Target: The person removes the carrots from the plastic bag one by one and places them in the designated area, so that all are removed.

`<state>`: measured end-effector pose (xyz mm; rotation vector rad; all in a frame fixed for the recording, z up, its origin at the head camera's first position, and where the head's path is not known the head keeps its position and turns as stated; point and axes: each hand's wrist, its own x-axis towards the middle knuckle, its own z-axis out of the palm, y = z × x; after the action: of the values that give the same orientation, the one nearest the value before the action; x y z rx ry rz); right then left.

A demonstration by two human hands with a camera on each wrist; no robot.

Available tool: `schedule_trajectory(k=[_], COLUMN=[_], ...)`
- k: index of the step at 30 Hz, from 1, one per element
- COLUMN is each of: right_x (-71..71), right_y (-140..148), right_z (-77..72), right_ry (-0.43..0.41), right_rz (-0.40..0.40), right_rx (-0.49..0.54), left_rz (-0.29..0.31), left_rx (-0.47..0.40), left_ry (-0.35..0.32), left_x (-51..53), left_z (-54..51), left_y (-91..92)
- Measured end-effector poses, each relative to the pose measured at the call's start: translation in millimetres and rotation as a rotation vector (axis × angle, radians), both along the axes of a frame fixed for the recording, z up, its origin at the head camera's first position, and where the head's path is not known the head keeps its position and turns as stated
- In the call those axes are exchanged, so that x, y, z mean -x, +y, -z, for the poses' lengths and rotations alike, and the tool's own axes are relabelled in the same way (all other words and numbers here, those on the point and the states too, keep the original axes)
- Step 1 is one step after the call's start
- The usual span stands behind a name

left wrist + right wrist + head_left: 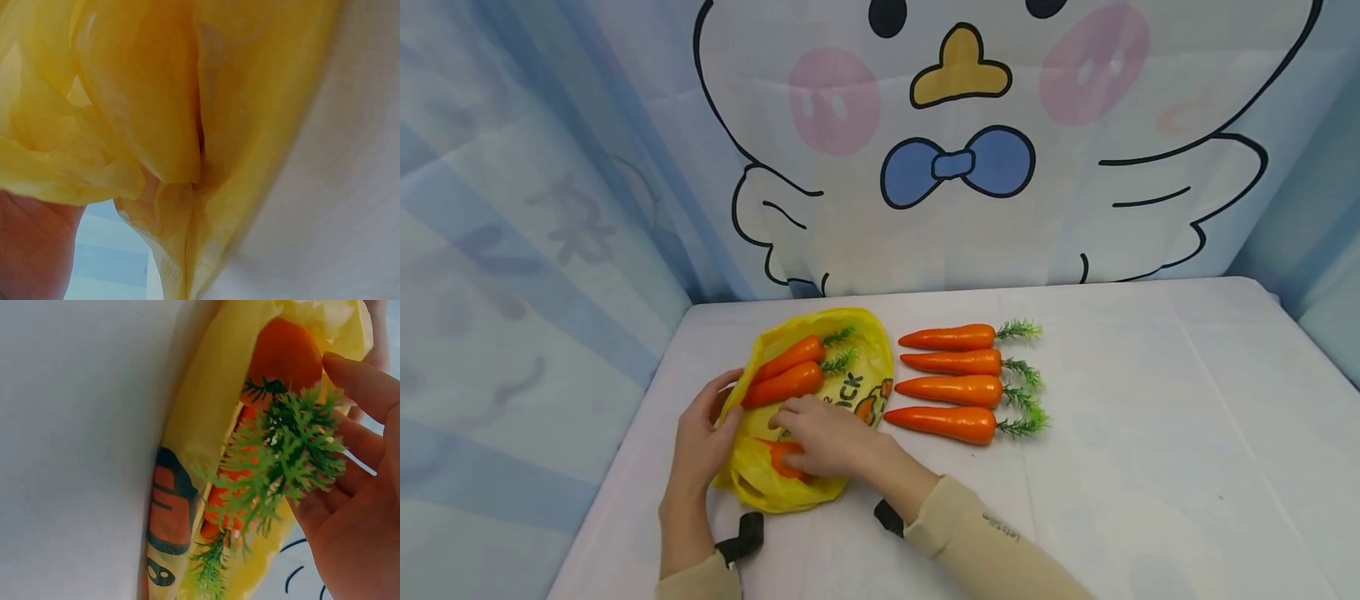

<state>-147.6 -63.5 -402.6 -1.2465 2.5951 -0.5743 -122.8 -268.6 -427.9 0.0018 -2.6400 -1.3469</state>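
Head view: a thin yellow plastic bag (871,340) is pinched by the left grip (700,429), perhaps to keep it wide, with the right grip (827,429) spread by a shiny orange carrot (779,455).

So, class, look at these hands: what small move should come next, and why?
I'd suggest the right hand curl its fingers round the carrot by its thumb, probably giving firmer control. Its fingers look relaxed rather than wrapped round that carrot, while the left hand grips the yellow bag by its edge.
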Motion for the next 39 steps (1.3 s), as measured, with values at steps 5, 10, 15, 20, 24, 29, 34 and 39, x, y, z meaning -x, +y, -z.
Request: schedule_trajectory(k=[5, 10, 15, 20, 24, 29, 34, 39], right_x=[-0.9, -2.4, -3.7, -2.1, 0.4, 1.9, 1.3, 0.8], right_y=[-1.2, -3.0, -4.0, -2.7, -0.5, 0.5, -1.1, -3.4], right_z=[2.5, 3.8, 4.7, 4.4, 2.9, 2.5, 3.9, 6.1], right_ry=[-0.002, -0.016, -0.028, -0.063, -0.089, -0.073, -0.074, -0.053], right_rz=[-0.004, -0.008, -0.008, 0.003, 0.027, 0.027, 0.014, 0.004], right_rx=[-0.006, -0.011, -0.026, -0.035, -0.032, -0.030, -0.020, -0.037], left_rz=[0.008, 0.005, 0.005, -0.004, -0.004, -0.004, -0.003, -0.004], left_rx=[-0.006, -0.002, -0.003, 0.010, 0.010, 0.005, 0.006, 0.004], left_ry=[0.000, -0.001, 0.001, -0.002, -0.003, -0.003, -0.008, -0.017], left_x=[0.0, -0.8, -1.3, -1.0, -0.4, -0.1, 0.5, 0.8], left_z=[0.0, 0.9, 1.2, 1.3, 0.6, 0.3, -0.4, -1.3], left_y=[-0.1, -0.9, -1.1, -0.5, 0.2, -0.2, -0.1, 0.6])
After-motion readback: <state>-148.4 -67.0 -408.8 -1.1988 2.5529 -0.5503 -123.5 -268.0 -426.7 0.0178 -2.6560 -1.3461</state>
